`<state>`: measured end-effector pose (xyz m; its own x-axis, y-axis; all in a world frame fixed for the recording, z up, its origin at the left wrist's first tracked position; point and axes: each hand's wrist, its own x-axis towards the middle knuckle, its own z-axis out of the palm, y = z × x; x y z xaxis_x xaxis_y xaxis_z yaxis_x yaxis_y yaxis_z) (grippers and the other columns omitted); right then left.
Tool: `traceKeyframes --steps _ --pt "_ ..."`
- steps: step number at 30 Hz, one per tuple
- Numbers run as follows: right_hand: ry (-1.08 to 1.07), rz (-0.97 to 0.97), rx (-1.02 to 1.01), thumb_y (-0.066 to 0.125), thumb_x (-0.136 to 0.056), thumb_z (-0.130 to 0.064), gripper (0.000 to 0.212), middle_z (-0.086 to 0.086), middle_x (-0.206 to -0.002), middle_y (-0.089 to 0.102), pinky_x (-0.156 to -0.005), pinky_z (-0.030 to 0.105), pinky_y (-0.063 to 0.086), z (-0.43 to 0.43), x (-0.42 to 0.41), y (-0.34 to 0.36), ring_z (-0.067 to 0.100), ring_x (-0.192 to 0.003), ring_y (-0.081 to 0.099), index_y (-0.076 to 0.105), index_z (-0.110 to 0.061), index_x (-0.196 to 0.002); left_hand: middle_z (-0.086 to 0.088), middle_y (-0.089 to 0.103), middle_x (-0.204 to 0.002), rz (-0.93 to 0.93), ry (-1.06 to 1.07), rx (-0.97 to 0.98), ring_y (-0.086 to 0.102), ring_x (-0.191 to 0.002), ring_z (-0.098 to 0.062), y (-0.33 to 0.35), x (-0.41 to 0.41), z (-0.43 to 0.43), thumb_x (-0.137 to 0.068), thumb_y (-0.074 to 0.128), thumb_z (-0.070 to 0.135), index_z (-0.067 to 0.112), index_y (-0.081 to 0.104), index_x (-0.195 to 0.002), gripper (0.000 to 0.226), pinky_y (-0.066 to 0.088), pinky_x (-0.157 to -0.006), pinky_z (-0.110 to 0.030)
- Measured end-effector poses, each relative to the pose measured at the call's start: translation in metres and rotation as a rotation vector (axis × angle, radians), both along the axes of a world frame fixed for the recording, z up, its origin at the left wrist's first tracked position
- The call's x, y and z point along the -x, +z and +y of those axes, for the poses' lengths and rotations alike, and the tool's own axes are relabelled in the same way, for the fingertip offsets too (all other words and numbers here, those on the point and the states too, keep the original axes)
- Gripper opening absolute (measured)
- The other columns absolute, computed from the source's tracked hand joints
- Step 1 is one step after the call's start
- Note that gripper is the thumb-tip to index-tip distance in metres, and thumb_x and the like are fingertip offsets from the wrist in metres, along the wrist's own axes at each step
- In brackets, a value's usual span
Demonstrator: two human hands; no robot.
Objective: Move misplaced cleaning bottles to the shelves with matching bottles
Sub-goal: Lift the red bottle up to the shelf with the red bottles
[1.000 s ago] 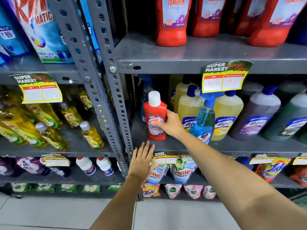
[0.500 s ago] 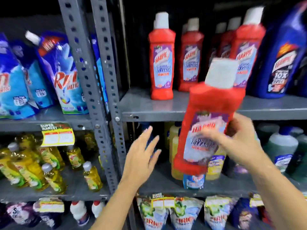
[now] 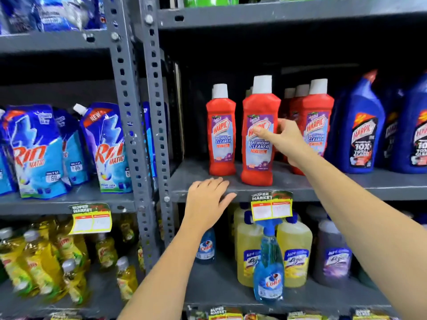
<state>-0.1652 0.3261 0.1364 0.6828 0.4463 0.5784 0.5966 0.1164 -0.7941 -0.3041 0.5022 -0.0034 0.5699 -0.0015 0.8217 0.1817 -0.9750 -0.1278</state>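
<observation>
One red Harpic bottle (image 3: 260,137) at shelf (image 3: 323,181) front edge; right hand (image 3: 280,138) grasping its rigid, likely heavy mid-body; left hand (image 3: 206,199) released.

Only two arms of the person in shot, both bare. L hand (image 3: 208,199): back of it faces the cam, four fingers + thumb visible, knuckles faint, bare skin to the wrist. L forearm (image 3: 166,269): bare to the bottom edge, slim, smooth, widens toward the elbow. R hand (image 3: 285,139): seen from thumb side, thumb + part of the fingers show, nail detail too soft to tell. R forearm (image 3: 358,215): bare to the frame edge, looms much thicker near the cam (wide lens).
</observation>
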Motion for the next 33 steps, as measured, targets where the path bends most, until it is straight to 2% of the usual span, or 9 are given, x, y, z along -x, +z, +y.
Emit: traceKeyframes --steps 3,5,8,9,11,13,16,24,33 --pt "0.019 0.007 0.038 0.079 -0.081 -0.029 0.018 -0.006 -0.093 0.075 -0.063 0.015 0.056 0.003 -0.001 0.001 0.001 -0.077 0.073 0.069 -0.023 -0.095 -0.001 0.071 -0.113 -0.009 0.003 -0.002 0.066 -0.104 -0.02 -0.001 0.0 0.0 -0.092 0.044 0.053 0.021 0.067 -0.11 0.043 0.047 -0.084 -0.037" --pt "0.004 0.016 0.07 0.078 -0.082 -0.033 0.025 -0.006 -0.099 0.075 -0.074 0.023 0.06 0.004 -0.001 -0.001 0.003 -0.085 0.073 0.068 -0.022 -0.103 -0.001 0.071 -0.114 -0.012 0.007 0.003 0.065 -0.106 -0.02 -0.001 0.0 0.0 -0.092 0.044 0.053 0.021 0.067 -0.111 0.043 0.047 -0.085 -0.037" --pt "-0.073 0.054 0.127 0.078 -0.081 -0.038 0.055 0.001 -0.117 0.07 -0.083 0.027 0.058 -0.003 0.007 -0.012 0.005 -0.096 0.068 0.059 -0.013 -0.127 0.0 0.07 -0.115 -0.02 0.017 0.007 0.064 -0.107 -0.02 -0.001 -0.001 -0.002 -0.092 0.044 0.053 0.021 0.066 -0.112 0.044 0.047 -0.085 -0.038" --pt "-0.151 0.071 0.14 0.079 -0.079 -0.042 0.069 0.001 -0.12 0.067 -0.081 0.024 0.057 -0.006 0.013 -0.018 0.006 -0.098 0.066 0.053 -0.012 -0.135 0.0 0.07 -0.116 -0.017 0.017 0.007 0.064 -0.108 -0.02 -0.001 0.0 -0.002 -0.092 0.043 0.052 0.021 0.066 -0.113 0.044 0.047 -0.086 -0.038" --pt "-0.399 0.073 0.169 0.08 -0.073 -0.051 0.094 0.009 -0.129 0.061 -0.09 0.034 0.053 -0.011 0.025 -0.035 0.022 -0.112 0.062 0.039 -0.007 -0.145 -0.001 0.07 -0.117 -0.013 0.021 0.012 0.064 -0.108 -0.02 -0.001 -0.001 -0.003 -0.093 0.042 0.052 0.021 0.066 -0.114 0.044 0.047 -0.086 -0.039" --pt "-0.567 0.029 0.22 0.079 -0.071 -0.056 0.107 0.018 -0.138 0.052 -0.098 0.045 0.046 -0.004 0.044 -0.054 0.035 -0.125 0.053 0.027 -0.003 -0.149 -0.001 0.069 -0.117 -0.009 0.038 0.003 0.064 -0.108 -0.02 -0.001 -0.001 -0.003 -0.093 0.041 0.052 0.021 0.065 -0.114 0.045 0.047 -0.086 -0.038" --pt "-0.615 -0.026 0.295 0.078 -0.068 -0.061 0.116 0.016 -0.14 0.045 -0.093 0.05 0.046 0.025 0.068 -0.066 0.039 -0.126 0.049 0.019 -0.006 -0.15 -0.002 0.068 -0.12 0.023 0.038 -0.004 0.063 -0.109 -0.022 0.001 0.0 -0.002 -0.093 0.042 0.051 0.019 0.063 -0.115 0.044 0.046 -0.085 -0.039" --pt "-0.598 -0.012 0.27 0.088 -0.064 -0.046 0.093 0.013 -0.125 0.061 -0.082 0.044 0.05 0.034 0.036 -0.073 0.039 -0.111 0.062 0.035 -0.01 -0.131 -0.001 0.069 -0.119 0.0 0.032 -0.001 0.063 -0.109 -0.021 -0.001 -0.003 -0.002 -0.093 0.039 0.052 0.02 0.064 -0.115 0.047 0.047 -0.085 -0.038" --pt "-0.455 -0.002 0.286 0.091 -0.063 -0.039 0.083 0.012 -0.122 0.062 -0.075 0.033 0.041 0.034 -0.007 -0.062 0.035 -0.11 0.062 0.035 -0.009 -0.116 0.0 0.07 -0.116 -0.048 -0.001 0.02 0.064 -0.108 -0.02 -0.005 -0.005 0.001 -0.092 0.042 0.053 0.021 0.066 -0.114 0.046 0.047 -0.085 -0.037"
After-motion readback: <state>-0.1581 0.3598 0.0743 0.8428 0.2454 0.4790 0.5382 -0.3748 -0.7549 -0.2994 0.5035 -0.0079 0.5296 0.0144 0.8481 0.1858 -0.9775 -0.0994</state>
